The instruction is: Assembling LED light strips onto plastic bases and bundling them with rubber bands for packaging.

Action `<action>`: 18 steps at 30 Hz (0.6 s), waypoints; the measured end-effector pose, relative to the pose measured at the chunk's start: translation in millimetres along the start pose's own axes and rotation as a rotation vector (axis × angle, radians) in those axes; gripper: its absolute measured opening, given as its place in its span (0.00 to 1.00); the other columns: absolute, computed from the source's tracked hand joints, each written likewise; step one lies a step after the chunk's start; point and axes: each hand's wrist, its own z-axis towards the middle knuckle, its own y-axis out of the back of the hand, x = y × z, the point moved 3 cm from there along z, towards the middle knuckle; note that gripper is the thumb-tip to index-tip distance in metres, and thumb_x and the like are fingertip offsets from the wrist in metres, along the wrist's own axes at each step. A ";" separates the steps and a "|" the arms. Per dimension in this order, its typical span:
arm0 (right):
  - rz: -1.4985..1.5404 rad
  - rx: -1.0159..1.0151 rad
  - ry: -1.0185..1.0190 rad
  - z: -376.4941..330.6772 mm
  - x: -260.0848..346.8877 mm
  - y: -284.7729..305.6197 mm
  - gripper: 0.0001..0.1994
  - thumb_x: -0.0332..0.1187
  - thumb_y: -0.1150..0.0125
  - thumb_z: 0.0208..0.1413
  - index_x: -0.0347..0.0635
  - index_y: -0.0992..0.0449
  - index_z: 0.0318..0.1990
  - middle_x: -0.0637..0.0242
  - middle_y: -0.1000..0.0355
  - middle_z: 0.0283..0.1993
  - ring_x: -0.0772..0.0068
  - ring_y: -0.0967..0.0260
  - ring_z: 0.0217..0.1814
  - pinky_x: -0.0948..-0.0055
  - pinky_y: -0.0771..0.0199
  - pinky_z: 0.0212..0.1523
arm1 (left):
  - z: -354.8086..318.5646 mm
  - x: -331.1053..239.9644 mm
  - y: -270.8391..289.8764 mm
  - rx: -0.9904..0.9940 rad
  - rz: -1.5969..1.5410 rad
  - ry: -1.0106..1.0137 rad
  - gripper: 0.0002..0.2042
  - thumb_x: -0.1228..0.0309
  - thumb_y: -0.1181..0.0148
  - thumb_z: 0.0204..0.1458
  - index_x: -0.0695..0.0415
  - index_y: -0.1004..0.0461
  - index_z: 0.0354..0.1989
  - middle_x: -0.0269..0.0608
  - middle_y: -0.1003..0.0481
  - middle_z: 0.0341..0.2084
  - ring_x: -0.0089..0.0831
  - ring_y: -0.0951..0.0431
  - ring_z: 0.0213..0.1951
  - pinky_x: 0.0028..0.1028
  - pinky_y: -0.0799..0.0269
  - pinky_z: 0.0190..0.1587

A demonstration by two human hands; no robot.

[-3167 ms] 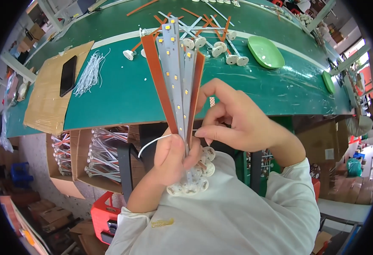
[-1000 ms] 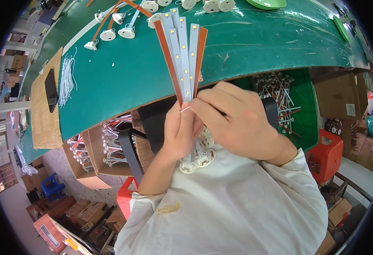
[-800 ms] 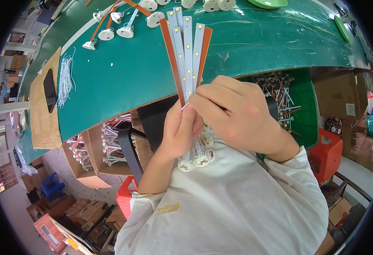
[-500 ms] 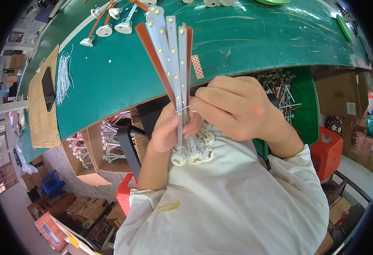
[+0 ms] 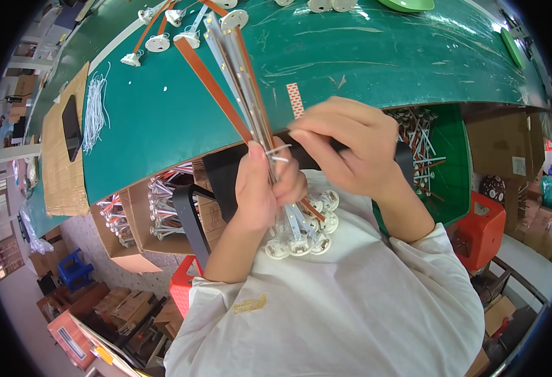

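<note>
My left hand [image 5: 262, 187] is wrapped round a bundle of LED strips [image 5: 251, 107], pale and orange-brown bars with small yellow chips, fanned out at the top. Round white caps [image 5: 299, 246] at their lower ends hang against my shirt. A white tie [image 5: 276, 152] goes round the bundle just above my left fingers, its two short ends sticking out to the right. Just right of the tie and apart from it is my right hand [image 5: 358, 144], with thumb and forefinger tips drawn close together. Nothing shows between them.
Loose white ties [image 5: 93, 116] and a black phone-like slab [image 5: 71, 132] lie at the left of the green table [image 5: 182, 107]. More capped strips [image 5: 158, 43] lie at the back. Filled cardboard boxes [image 5: 134, 217] and a green bin [image 5: 449, 169] stand below the table edge.
The bundle has turned and its top leans further left. My right fingers have come off the tie and moved slightly away, so its ends now show.
</note>
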 end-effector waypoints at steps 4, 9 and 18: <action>-0.069 0.024 -0.059 -1.0 19.7 7.9 0.08 0.26 0.30 0.37 0.38 0.24 0.26 0.63 0.29 0.25 0.67 0.33 0.21 0.76 0.35 0.20 | -1.0 -1.1 5.1 -0.114 -0.027 0.005 0.22 0.50 0.69 0.65 0.56 0.40 0.29 0.27 0.47 0.12 0.17 0.51 0.13 0.20 0.53 0.16; -0.168 0.077 -0.011 -14.8 23.7 -11.4 0.08 0.24 0.33 0.39 0.37 0.25 0.29 0.64 0.30 0.25 0.69 0.37 0.19 0.75 0.38 0.18 | 0.3 -2.5 -2.0 -0.091 0.132 -0.011 0.18 0.55 0.66 0.66 0.58 0.36 0.37 0.28 0.41 0.17 0.12 0.49 0.14 0.16 0.55 0.16; -0.133 0.213 -0.161 -15.0 30.1 -13.5 0.07 0.22 0.37 0.42 0.37 0.29 0.29 0.65 0.35 0.21 0.66 0.36 0.20 0.71 0.37 0.20 | 1.8 -1.3 6.9 -0.011 0.125 -0.017 0.17 0.58 0.64 0.66 0.59 0.35 0.35 0.29 0.37 0.18 0.12 0.46 0.16 0.16 0.51 0.18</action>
